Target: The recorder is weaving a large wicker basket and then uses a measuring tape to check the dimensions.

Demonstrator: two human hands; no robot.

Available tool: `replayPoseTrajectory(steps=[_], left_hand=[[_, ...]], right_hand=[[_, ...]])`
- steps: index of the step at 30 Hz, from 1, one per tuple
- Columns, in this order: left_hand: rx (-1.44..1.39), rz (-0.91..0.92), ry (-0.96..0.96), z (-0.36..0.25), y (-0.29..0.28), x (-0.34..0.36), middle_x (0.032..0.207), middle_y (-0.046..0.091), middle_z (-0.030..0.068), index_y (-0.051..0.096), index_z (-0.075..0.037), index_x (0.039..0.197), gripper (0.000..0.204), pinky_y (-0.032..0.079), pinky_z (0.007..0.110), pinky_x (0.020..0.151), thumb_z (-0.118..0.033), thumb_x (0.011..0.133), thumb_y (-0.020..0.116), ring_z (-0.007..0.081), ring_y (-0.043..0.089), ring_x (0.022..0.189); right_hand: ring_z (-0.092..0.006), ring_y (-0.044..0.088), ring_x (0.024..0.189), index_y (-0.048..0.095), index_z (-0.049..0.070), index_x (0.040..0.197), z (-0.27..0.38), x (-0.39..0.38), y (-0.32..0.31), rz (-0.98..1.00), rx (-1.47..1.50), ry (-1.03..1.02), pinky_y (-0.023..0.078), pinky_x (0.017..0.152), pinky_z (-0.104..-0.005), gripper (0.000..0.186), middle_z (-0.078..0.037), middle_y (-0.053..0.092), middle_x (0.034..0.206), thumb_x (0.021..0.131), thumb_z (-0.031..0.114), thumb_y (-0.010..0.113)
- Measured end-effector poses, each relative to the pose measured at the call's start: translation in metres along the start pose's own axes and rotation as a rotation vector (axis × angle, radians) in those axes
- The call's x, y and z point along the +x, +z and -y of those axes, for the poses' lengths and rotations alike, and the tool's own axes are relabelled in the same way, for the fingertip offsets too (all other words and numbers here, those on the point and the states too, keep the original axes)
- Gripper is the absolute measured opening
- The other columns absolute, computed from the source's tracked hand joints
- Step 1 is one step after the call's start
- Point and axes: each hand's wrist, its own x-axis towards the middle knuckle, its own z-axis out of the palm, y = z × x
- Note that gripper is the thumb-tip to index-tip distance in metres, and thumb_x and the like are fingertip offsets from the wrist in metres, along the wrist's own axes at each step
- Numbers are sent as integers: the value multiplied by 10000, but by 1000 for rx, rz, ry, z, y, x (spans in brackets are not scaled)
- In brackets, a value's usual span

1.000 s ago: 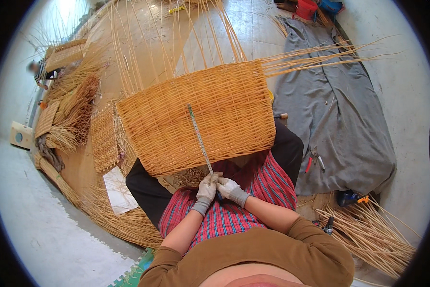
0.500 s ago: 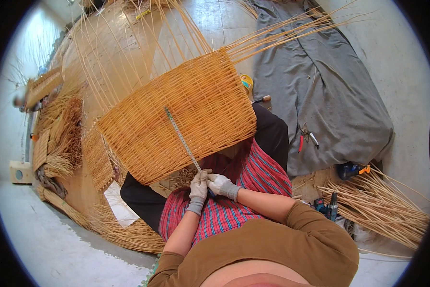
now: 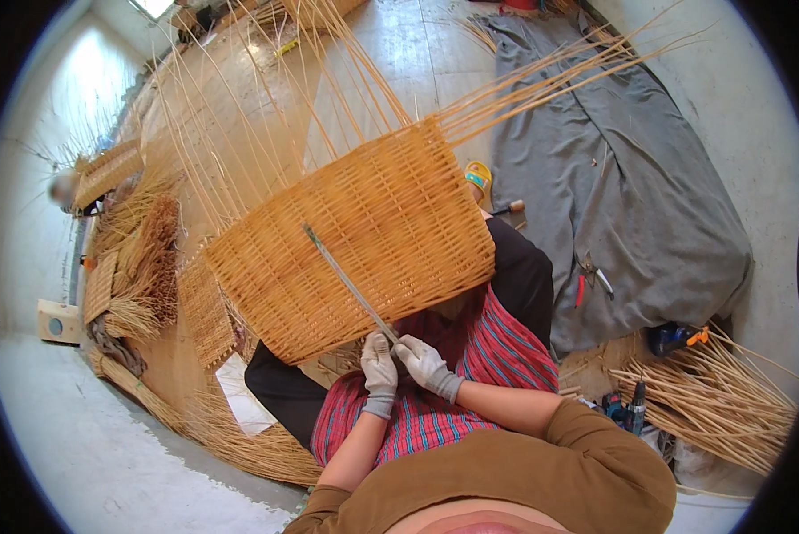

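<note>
A woven wicker panel (image 3: 355, 240) rests tilted across my knees, long loose canes (image 3: 542, 80) fanning out from its far edges. Over its near half runs the narrow blade of a tape measure (image 3: 351, 287), its tip near the panel's middle. Both hands wear white gloves and meet at the blade's near end, just off the panel's lower edge. My left hand (image 3: 379, 374) is closed on the blade from the left. Closed too, my right hand (image 3: 424, 363) grips it from the right side. The tape's case is hidden by the hands and the striped apron (image 3: 417, 425).
Right of me a grey cloth (image 3: 631, 205) carries red-and-white-handled pruning shears (image 3: 591, 278). A cordless drill (image 3: 635, 408) stands by a bundle of canes (image 3: 720, 400). A yellow slipper (image 3: 478, 178) shows beyond the panel. Wicker bundles (image 3: 146, 267) and white paper (image 3: 242, 396) lie left.
The whole view has shifted, so everything sits lower and farther right. My hands have moved slightly apart, and the tape's blade has turned more edge-on.
</note>
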Motion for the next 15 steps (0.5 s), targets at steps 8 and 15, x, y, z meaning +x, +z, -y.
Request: replayPoseTrajectory(steps=[8,15], left_hand=[[441,-190,639,-156,11,137,1125,659,146,650,-32,1158,228,479,409,984,-70,934,665,307,616,1092],[1220,-255,922,-223,84,295,1277,652,156,658,-165,1244,364,404,519,1072,-402,972,606,348,596,1206]], right_hand=[[-107,507,611,589,61,946,-2,10,-10,23,641,385,429,565,-272,252,-7,559,731,1047,277,506],[-132,531,527,559,26,1218,1,26,-4,-57,574,589,453,479,-316,385,-33,577,698,930,215,729]])
